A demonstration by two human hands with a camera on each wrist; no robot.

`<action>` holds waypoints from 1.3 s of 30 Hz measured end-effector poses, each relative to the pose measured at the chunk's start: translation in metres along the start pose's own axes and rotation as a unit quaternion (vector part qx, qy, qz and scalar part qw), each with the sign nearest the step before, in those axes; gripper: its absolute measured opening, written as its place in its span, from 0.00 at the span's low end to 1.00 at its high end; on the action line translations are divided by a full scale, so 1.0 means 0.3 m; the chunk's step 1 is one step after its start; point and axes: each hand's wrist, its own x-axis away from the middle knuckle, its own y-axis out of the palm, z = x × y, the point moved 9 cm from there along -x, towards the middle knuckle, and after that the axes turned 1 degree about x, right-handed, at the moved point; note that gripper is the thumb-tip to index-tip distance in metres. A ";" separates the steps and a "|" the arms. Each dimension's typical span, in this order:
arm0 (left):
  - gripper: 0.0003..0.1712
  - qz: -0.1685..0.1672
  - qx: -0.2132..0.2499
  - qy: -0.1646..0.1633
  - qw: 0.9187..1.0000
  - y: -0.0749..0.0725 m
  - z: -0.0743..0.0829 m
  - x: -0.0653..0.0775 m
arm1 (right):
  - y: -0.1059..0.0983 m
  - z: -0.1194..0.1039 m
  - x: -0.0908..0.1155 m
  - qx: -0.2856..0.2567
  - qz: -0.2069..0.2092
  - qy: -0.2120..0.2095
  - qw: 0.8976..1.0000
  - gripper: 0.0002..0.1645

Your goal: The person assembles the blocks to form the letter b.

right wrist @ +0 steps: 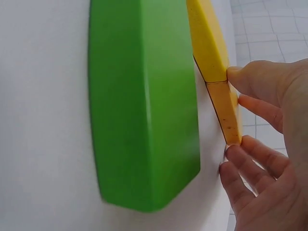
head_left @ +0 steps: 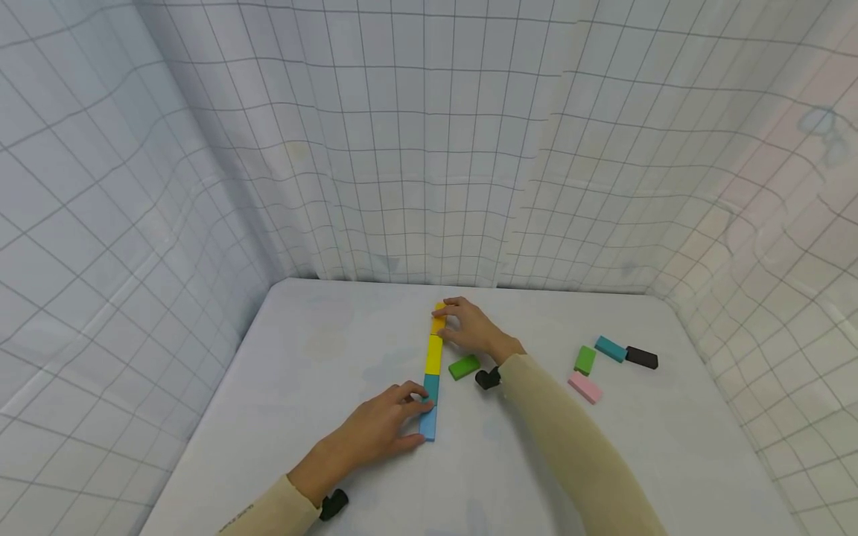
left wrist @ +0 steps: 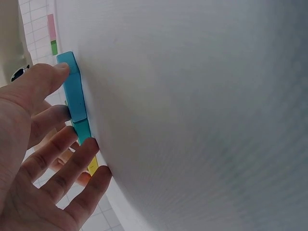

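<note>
Left fingers (head_left: pixel 417 408) touch a blue block (head_left: pixel 427 426); sleeve lettering (head_left: pixel 237 519) unreadable.

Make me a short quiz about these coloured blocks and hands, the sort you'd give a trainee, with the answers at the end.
1. What colour is the block at the near end of the row?
a) black
b) blue
c) pink

2. True or false: in the head view, the pink block lies to the right of the row.

3. Fill in: in the head view, the right hand is at the row's ____ end.

Key:
1. b
2. True
3. far
</note>
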 end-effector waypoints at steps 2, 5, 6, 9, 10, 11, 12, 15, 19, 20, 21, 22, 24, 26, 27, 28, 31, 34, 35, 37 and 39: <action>0.31 0.000 -0.001 -0.001 1.000 -0.001 0.000 0.000 | 0.004 0.000 -0.003 0.005 -0.003 0.000 1.000 0.29; 0.31 -0.001 0.001 -0.002 1.000 -0.001 0.000 0.000 | -0.002 -0.025 0.008 0.006 -0.010 0.009 1.000 0.28; 0.31 -0.002 0.002 -0.003 1.000 -0.001 -0.001 -0.001 | 0.000 -0.025 0.007 0.008 -0.011 0.009 1.000 0.28; 0.31 -0.005 0.003 -0.005 1.000 0.001 -0.002 -0.001 | 0.001 -0.027 0.009 0.006 -0.011 0.004 1.000 0.28; 0.31 -0.005 0.003 -0.005 1.000 0.002 -0.002 -0.001 | 0.003 -0.018 0.006 0.009 -0.006 -0.005 1.000 0.28; 0.31 -0.006 0.003 -0.006 1.000 0.002 -0.002 -0.001 | 0.003 -0.018 0.008 0.008 -0.005 -0.007 1.000 0.28; 0.31 -0.006 0.003 -0.006 1.000 0.002 -0.002 -0.001 | 0.002 -0.020 0.009 0.007 -0.005 -0.009 1.000 0.28; 0.31 -0.006 0.002 -0.005 1.000 0.002 -0.001 -0.001 | 0.003 -0.019 0.010 0.006 -0.010 -0.004 1.000 0.28; 0.31 -0.004 0.001 -0.002 1.000 0.002 0.001 -0.002 | 0.040 0.042 -0.024 0.005 -0.011 0.002 1.000 0.28; 0.31 -0.003 0.000 -0.002 1.000 0.001 0.001 -0.002 | 0.040 0.043 -0.025 0.006 -0.012 0.002 1.000 0.28; 0.31 -0.003 0.000 -0.001 1.000 0.001 0.002 -0.002 | 0.053 0.072 -0.038 0.009 -0.007 -0.008 1.000 0.29; 0.32 -0.002 -0.001 -0.001 1.000 0.001 0.002 -0.002 | 0.054 0.073 -0.038 0.009 -0.005 -0.009 1.000 0.29; 0.32 -0.002 -0.002 -0.001 1.000 0.001 0.002 -0.002 | 0.047 0.058 -0.028 0.010 -0.007 -0.006 1.000 0.30; 0.32 -0.002 -0.002 -0.001 1.000 0.000 0.003 -0.001 | 0.019 0.004 0.002 0.008 -0.013 0.001 1.000 0.30; 0.32 -0.002 -0.002 -0.001 1.000 0.000 0.002 0.000 | 0.019 0.003 0.004 0.008 -0.013 0.003 1.000 0.30; 0.32 -0.002 -0.002 -0.001 1.000 -0.001 0.002 0.000 | 0.005 -0.026 0.018 0.005 -0.017 0.013 1.000 0.30; 0.32 0.000 -0.002 0.001 1.000 -0.002 0.004 0.001 | 0.000 -0.026 0.022 -0.001 -0.015 0.007 1.000 0.30; 0.32 0.002 -0.003 0.002 1.000 -0.001 0.005 0.000 | 0.009 0.004 0.020 0.001 -0.002 -0.010 1.000 0.30; 0.32 0.002 -0.004 0.003 1.000 -0.001 0.006 -0.001 | 0.012 0.017 0.021 0.005 0.004 -0.019 1.000 0.30; 0.31 0.004 -0.006 0.003 1.000 0.000 0.005 -0.001 | 0.007 0.016 0.029 0.002 0.005 -0.022 1.000 0.31; 0.31 0.006 -0.010 0.005 1.000 0.000 0.006 -0.002 | -0.007 0.000 0.044 -0.005 0.002 -0.020 1.000 0.31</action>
